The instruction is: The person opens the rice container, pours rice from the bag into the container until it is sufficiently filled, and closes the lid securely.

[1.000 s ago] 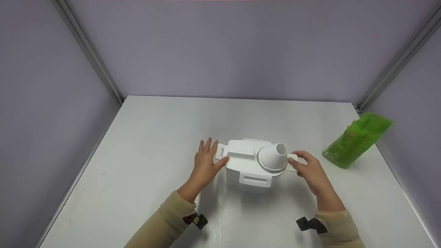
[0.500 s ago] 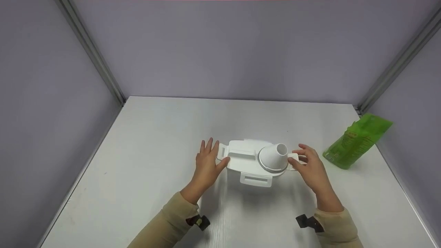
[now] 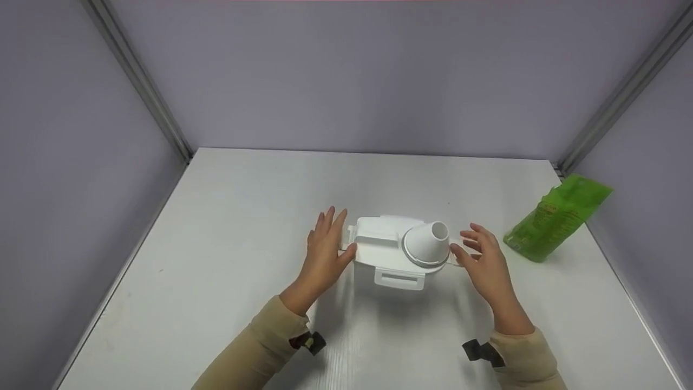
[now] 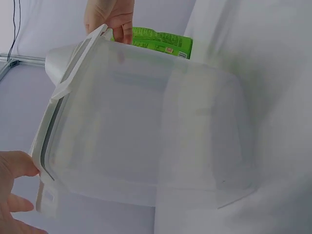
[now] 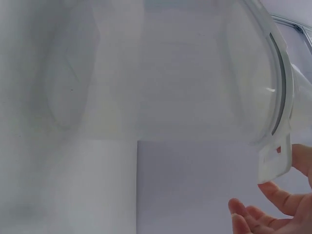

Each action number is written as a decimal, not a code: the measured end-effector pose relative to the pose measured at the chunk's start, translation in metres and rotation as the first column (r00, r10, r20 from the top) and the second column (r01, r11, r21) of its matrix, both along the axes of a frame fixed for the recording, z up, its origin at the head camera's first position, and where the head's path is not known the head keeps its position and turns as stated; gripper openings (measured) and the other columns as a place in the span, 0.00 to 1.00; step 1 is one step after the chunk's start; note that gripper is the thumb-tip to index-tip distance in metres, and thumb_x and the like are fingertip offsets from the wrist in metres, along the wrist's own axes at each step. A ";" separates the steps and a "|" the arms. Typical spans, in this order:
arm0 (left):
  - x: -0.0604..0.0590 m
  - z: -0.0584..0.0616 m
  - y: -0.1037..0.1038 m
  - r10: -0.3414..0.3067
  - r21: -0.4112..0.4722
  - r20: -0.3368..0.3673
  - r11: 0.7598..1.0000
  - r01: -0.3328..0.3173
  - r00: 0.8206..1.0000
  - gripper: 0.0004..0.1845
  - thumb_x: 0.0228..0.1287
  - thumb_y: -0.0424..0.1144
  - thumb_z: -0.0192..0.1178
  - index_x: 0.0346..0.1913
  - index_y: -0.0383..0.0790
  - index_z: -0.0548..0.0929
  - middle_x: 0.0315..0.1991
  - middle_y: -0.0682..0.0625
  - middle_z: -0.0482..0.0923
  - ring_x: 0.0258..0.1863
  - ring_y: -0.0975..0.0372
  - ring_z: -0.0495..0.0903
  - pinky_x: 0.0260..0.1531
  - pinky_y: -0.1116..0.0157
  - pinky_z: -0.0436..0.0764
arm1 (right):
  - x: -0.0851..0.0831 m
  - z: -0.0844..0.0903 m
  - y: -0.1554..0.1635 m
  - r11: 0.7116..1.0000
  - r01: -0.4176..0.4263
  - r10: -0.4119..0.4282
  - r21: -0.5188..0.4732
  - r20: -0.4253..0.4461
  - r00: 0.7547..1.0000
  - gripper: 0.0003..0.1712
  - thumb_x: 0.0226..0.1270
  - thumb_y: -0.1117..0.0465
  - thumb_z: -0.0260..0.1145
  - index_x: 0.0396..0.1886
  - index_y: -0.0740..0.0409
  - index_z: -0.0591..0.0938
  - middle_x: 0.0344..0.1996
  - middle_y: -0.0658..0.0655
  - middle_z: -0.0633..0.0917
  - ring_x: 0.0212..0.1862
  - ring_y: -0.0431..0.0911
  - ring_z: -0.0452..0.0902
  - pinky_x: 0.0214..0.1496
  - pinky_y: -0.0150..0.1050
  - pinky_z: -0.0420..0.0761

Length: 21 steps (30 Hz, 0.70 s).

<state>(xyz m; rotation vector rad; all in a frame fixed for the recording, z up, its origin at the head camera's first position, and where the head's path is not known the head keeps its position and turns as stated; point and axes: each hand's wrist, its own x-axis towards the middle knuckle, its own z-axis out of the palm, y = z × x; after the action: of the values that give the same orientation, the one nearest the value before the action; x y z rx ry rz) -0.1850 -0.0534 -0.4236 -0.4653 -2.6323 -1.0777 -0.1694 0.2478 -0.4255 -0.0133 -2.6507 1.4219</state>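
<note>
**Both hands at the box's end latches**

The box (image 3: 395, 254) sits mid-table (image 3: 227, 227), long axis left-right, funnel (image 3: 430, 244) on its lid toward your right. Your left hand (image 3: 324, 254) touches the left latch with its thumb, fingers straight. Your right hand (image 3: 484, 262) flanks the right latch, fingers loosely spread, holding nothing. Both are equally near. The wrist views show translucent walls; the head view alone shows the pouch (image 3: 557, 216) standing far right.

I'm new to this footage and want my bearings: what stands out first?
A white plastic container with a funnel-shaped spout on its lid sits mid-table on the white table, flanked by the left hand and right hand at its side latches. A green printed pouch leans against the right wall.
</note>
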 end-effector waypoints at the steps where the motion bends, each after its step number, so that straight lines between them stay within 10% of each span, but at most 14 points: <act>1: 0.000 0.001 0.001 -0.012 -0.019 -0.043 1.000 0.011 0.999 0.29 0.64 0.33 0.56 0.67 0.34 0.62 0.68 0.34 0.55 0.68 0.41 0.50 0.59 0.36 0.52 | 0.001 -0.002 0.001 1.000 0.004 -0.004 -0.007 -0.015 1.000 0.31 0.65 0.49 0.61 0.59 0.66 0.70 0.68 0.62 0.60 0.61 0.58 0.66 0.59 0.53 0.68; 6: 0.003 0.015 0.009 -0.135 -0.198 -0.166 0.975 0.101 0.977 0.26 0.68 0.38 0.52 0.67 0.37 0.64 0.69 0.39 0.57 0.69 0.47 0.53 0.61 0.40 0.54 | 0.009 -0.009 0.005 0.998 0.013 -0.019 -0.060 -0.100 0.995 0.27 0.68 0.53 0.59 0.60 0.64 0.70 0.66 0.60 0.63 0.61 0.56 0.67 0.60 0.53 0.67; 14: -0.004 0.034 0.025 -0.339 -0.533 -0.101 0.812 0.237 0.935 0.30 0.67 0.55 0.51 0.66 0.42 0.67 0.67 0.46 0.62 0.68 0.53 0.57 0.62 0.45 0.58 | 0.017 -0.008 0.002 0.995 -0.016 -0.001 -0.094 -0.176 0.984 0.22 0.68 0.59 0.60 0.58 0.65 0.72 0.64 0.58 0.66 0.61 0.53 0.68 0.60 0.49 0.68; 21: -0.014 0.029 0.027 -0.353 -0.464 -0.047 0.836 0.292 0.935 0.18 0.67 0.48 0.55 0.55 0.43 0.77 0.60 0.48 0.72 0.63 0.53 0.66 0.60 0.45 0.62 | 0.022 -0.009 0.001 0.997 -0.014 0.002 -0.073 -0.170 0.985 0.22 0.68 0.60 0.60 0.58 0.65 0.72 0.64 0.57 0.67 0.60 0.51 0.69 0.59 0.45 0.69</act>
<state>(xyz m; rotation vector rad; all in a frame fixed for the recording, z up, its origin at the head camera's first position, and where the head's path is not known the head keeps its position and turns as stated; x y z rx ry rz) -0.1987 -0.0267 -0.3942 -1.0747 -2.7347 -0.4669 -0.1473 0.2485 -0.4346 0.1066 -2.4637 1.4528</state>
